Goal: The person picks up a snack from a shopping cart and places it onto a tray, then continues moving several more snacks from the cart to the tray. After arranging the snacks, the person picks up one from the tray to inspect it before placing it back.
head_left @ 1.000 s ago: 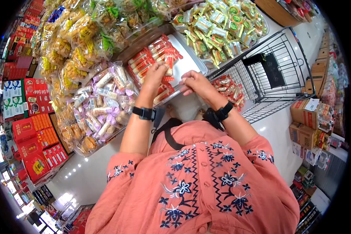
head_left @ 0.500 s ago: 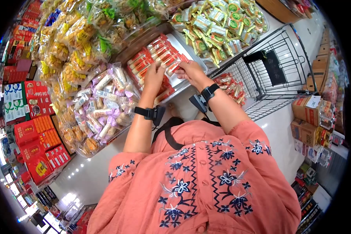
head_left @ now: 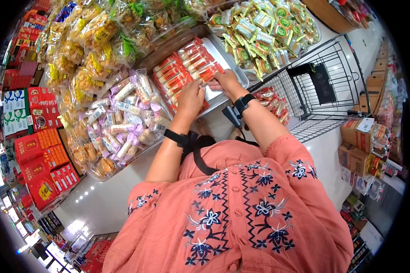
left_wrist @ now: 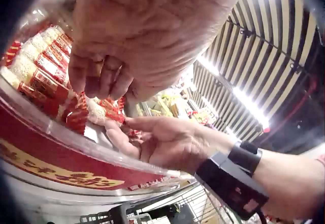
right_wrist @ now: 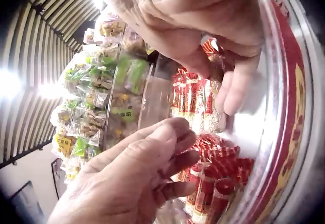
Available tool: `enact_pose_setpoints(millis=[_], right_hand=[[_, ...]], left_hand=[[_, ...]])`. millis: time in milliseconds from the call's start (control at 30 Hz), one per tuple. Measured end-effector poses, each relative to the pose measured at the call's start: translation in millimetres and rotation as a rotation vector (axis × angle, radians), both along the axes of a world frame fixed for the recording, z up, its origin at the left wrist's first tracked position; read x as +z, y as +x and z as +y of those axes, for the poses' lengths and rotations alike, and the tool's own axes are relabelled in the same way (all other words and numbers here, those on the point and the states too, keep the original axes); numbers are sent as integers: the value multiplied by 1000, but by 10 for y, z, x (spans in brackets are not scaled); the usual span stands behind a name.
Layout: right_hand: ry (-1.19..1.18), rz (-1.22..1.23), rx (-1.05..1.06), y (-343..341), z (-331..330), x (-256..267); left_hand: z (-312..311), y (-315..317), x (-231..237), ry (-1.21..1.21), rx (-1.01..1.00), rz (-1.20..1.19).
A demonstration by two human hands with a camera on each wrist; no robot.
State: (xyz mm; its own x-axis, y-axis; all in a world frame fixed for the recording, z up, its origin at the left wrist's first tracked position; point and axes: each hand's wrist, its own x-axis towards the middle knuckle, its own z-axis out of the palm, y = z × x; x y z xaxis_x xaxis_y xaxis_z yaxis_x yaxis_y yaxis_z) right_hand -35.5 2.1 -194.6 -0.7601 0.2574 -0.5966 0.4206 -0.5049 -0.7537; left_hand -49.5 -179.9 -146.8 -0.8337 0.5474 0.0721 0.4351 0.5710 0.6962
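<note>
Rows of red-and-clear wrapped puffed snack bars (head_left: pixel 176 75) lie in a shallow tray (head_left: pixel 242 80) in front of the person. At the end of the nearer row, the right hand (head_left: pixel 229 83) pinches a wrapped snack bar (right_wrist: pixel 216 104) by its red twisted end, pale grains showing through the wrapper. Just left of it, the left hand (head_left: pixel 190 99) hovers over the near edge of the tray. In the right wrist view its fingers are loosely bent beside the red wrappers (right_wrist: pixel 210 175), with nothing seen in them.
Purple-tied snack packs (head_left: pixel 123 120) fill a bin on the left, with bagged yellow snacks (head_left: pixel 98 34) behind. Green-and-yellow packets (head_left: pixel 264 34) are heaped at the back right. A shopping cart (head_left: pixel 321 84) stands close on the right, holding a bag of red packets (head_left: pixel 274 103).
A second row of snack bars now lies straighter in the tray. The right hand has come in to the row's end; the left hand has let go of a bar and drawn back toward the person.
</note>
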Motion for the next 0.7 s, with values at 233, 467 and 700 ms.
enact_pose_setpoints(millis=[233, 467, 700], right_hand=[[364, -176, 51, -39, -1, 211], [395, -165, 62, -25, 6, 87], [159, -34, 60, -65, 60, 88]], left_hand=[[201, 64, -8, -120, -69, 115], [243, 40, 2, -162, -146, 175], [272, -10, -9, -221, -128, 253]])
